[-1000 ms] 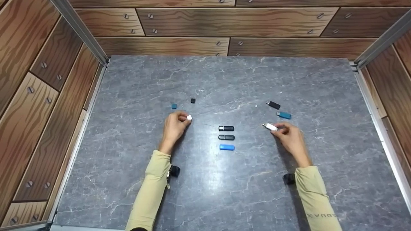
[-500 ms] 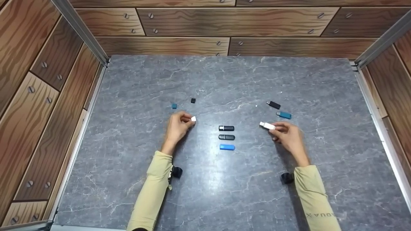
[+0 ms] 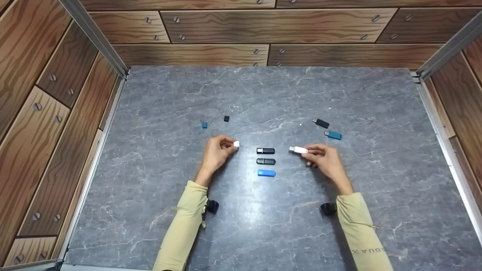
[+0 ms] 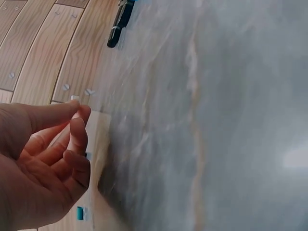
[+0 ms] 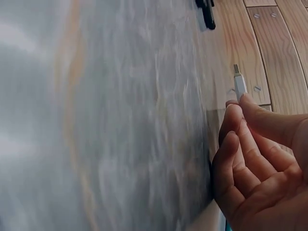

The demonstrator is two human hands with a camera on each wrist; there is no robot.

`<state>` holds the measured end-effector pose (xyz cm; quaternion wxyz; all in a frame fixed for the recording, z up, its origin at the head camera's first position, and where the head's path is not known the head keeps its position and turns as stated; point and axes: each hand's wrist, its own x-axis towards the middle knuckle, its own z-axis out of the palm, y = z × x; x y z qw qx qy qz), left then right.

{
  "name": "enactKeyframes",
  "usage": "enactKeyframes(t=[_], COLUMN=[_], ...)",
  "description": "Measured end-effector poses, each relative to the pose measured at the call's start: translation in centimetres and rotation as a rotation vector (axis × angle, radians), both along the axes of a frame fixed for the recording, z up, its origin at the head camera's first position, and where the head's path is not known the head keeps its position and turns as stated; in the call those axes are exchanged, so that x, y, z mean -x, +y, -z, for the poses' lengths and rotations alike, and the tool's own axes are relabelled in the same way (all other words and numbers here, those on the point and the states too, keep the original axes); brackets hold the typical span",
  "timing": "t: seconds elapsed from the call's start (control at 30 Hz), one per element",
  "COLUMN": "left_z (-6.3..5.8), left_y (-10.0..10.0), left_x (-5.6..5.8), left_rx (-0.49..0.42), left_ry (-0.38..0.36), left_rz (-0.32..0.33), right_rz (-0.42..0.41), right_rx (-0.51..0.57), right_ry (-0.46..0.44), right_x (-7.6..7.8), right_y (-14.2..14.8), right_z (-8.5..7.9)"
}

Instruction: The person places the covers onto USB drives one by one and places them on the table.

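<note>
My left hand (image 3: pixel 217 153) pinches a small white cap (image 3: pixel 236 143) between thumb and fingertips; only its tip shows in the left wrist view. Across from it, my right hand (image 3: pixel 324 160) holds a white USB flash drive (image 3: pixel 298 149) by its rear end, its bare metal plug pointing left toward the cap. In the right wrist view the drive (image 5: pixel 240 85) stands out beyond the thumb and forefinger. Both hands are raised off the table, with a gap between cap and plug. Between the hands lie a black drive (image 3: pixel 265 151), a second black drive (image 3: pixel 266 161) and a blue drive (image 3: pixel 266 173), stacked in a column.
A teal cap (image 3: pixel 204 125) and a black cap (image 3: pixel 226 118) lie beyond my left hand. Past my right hand are an uncapped black drive (image 3: pixel 321 123) and an uncapped teal drive (image 3: pixel 333 135). The grey marbled table (image 3: pixel 263 94) is bordered by wood-patterned walls (image 3: pixel 271 26).
Both hands have moved inward, the left one to the right with the white cap, the right one to the left with the white drive. The other drives and caps stay where they were.
</note>
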<state>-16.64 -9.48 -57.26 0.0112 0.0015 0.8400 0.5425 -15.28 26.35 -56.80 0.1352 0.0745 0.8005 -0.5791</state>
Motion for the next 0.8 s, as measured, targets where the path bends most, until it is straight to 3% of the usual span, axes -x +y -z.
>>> enactKeyframes(t=[0.2,0.53,0.8], left_z=[0.4,0.6,0.3], left_y=[0.8,1.8,2.4], left_x=[-0.3,-0.7,-1.0], left_rx=[0.038,-0.069,-0.071], left_ry=[0.007,-0.009,-0.037], left_rz=[0.046,0.117,0.154], right_rz=[-0.024,-0.051,-0.090], right_rx=[0.023,0.059,0.141], right_ry=[-0.004,-0.010,0.031], right_x=[-0.1,-0.2,-0.4], right_y=[-1.2,-2.6,-3.8], right_z=[0.3,0.3,0.8])
